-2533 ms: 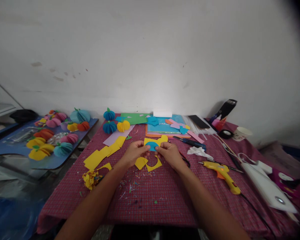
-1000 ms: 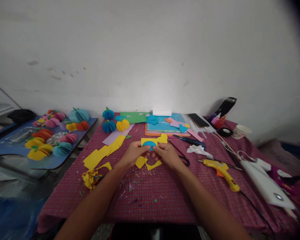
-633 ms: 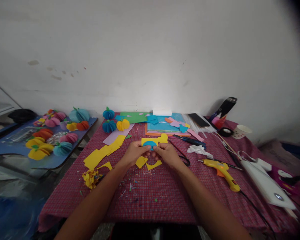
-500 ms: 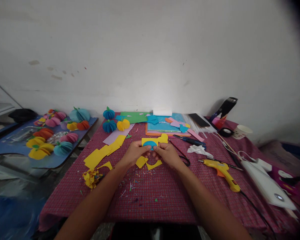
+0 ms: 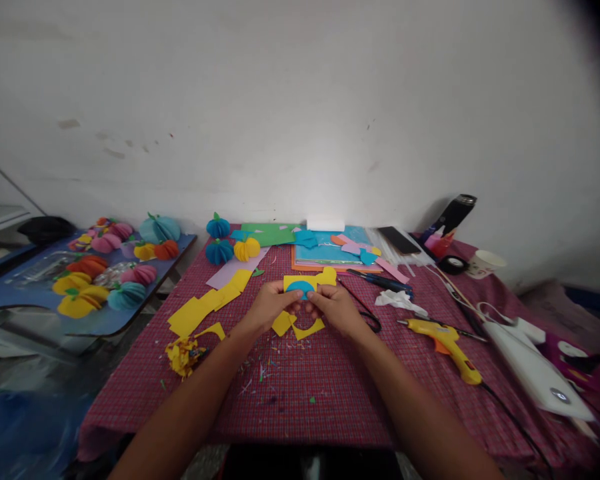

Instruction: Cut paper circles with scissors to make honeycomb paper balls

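Note:
My left hand (image 5: 269,305) and my right hand (image 5: 334,307) meet at the middle of the table, fingertips pinching a blue paper circle (image 5: 300,289) laid on a yellow paper piece (image 5: 310,281). Both hands grip the same stacked papers from either side. Just below the hands lie yellow offcuts (image 5: 300,327) on the red checked tablecloth (image 5: 305,387).
Yellow paper squares (image 5: 200,310) and a crumpled yellow scrap (image 5: 183,353) lie to the left. Scissors (image 5: 367,317), a yellow glue gun (image 5: 447,347) and white tissue (image 5: 397,301) sit right. Coloured sheets (image 5: 325,253) and paper pumpkins (image 5: 230,248) stand behind; more pumpkins fill a blue side table (image 5: 95,273).
Both hands have stayed together on the blue circle and yellow piece, shifting slightly away from me; the papers are held much the same way.

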Demonstrator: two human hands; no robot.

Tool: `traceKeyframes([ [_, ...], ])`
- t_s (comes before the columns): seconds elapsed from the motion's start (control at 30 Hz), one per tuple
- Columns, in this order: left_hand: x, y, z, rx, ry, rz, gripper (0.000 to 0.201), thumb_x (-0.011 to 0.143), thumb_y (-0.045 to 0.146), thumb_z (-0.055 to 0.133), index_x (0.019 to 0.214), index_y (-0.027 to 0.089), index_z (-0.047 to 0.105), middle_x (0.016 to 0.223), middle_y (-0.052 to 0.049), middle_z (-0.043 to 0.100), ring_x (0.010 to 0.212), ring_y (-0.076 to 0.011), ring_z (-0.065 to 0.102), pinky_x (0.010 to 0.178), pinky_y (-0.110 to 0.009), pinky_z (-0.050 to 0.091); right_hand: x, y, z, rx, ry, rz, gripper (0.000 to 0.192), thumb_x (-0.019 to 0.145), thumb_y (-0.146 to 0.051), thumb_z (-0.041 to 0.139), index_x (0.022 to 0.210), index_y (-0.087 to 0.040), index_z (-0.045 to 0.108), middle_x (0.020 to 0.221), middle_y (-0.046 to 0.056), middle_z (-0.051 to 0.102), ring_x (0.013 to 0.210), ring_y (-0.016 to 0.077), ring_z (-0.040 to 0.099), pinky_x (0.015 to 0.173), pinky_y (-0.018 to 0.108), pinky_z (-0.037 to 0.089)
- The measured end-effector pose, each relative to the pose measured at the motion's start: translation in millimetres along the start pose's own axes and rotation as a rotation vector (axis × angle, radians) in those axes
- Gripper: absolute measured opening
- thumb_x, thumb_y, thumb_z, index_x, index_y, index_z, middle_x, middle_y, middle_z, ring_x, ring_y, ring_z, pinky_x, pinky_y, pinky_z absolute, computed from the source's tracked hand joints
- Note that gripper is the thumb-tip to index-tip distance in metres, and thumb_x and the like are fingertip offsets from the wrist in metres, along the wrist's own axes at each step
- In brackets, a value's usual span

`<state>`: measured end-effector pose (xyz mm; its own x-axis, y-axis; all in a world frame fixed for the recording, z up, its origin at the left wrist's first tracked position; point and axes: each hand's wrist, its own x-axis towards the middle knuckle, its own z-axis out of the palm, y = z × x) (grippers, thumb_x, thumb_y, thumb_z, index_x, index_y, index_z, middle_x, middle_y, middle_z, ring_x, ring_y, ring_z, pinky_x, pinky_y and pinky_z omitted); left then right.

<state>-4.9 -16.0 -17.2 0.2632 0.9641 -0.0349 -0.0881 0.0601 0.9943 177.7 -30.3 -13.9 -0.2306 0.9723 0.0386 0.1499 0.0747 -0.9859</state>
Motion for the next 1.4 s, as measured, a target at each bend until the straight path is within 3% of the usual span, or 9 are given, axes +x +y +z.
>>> traceKeyframes([
  [0.53,0,-1,0.0,-0.021,-0.016,0.003,0.032,0.072,0.038,0.074,0.090,0.012,0.069,0.072,-0.005,0.069,0.057,-0.0129,0.061,0.055,-0.025,0.048,0,0,0,0.014,0.001,0.007,0.029,0.082,-0.044,0.062,0.069,-0.017,0.061,0.067,0.002,0.067,0.050,0.0114,0.056,0.049,0.023,0.041],
  [0.77,0,3,0.2,-0.038,0.072,-0.008,0.032,0.069,0.037,0.076,0.087,0.011,0.068,0.066,-0.004,0.066,0.055,-0.0123,0.058,0.052,-0.024,0.046,-1,-6,-8,0.021,-0.025,0.011,0.024,0.079,-0.039,0.064,0.069,-0.017,0.062,0.066,0.001,0.067,0.050,0.0108,0.055,0.050,0.023,0.042],
  [1.03,1,2,-1.9,-0.059,0.077,0.018,0.031,0.070,0.038,0.075,0.084,0.012,0.068,0.064,-0.003,0.065,0.053,-0.0119,0.057,0.051,-0.024,0.045,-4,-14,-11,0.142,0.028,0.011,0.020,0.078,-0.038,0.066,0.079,-0.018,0.062,0.071,0.001,0.067,0.054,0.0110,0.055,0.053,0.023,0.042],
  [1.3,-2,-3,4.0,-0.072,-0.014,-0.033,0.041,0.067,0.045,0.078,0.088,0.011,0.069,0.070,-0.006,0.068,0.055,-0.0136,0.060,0.052,-0.025,0.046,-2,-3,1,0.036,0.034,0.018,0.027,0.077,-0.042,0.065,0.067,-0.018,0.058,0.056,-0.002,0.059,0.047,0.0107,0.048,0.047,0.023,0.035],
  [1.4,-2,3,2.1,-0.202,-0.061,-0.097,0.053,0.074,0.062,0.066,0.089,0.012,0.068,0.076,-0.011,0.071,0.060,-0.0170,0.065,0.055,-0.027,0.049,-2,-7,0,0.026,0.062,0.023,0.026,0.077,-0.040,0.065,0.063,-0.019,0.058,0.055,-0.001,0.060,0.046,0.0107,0.047,0.046,0.023,0.035],
])
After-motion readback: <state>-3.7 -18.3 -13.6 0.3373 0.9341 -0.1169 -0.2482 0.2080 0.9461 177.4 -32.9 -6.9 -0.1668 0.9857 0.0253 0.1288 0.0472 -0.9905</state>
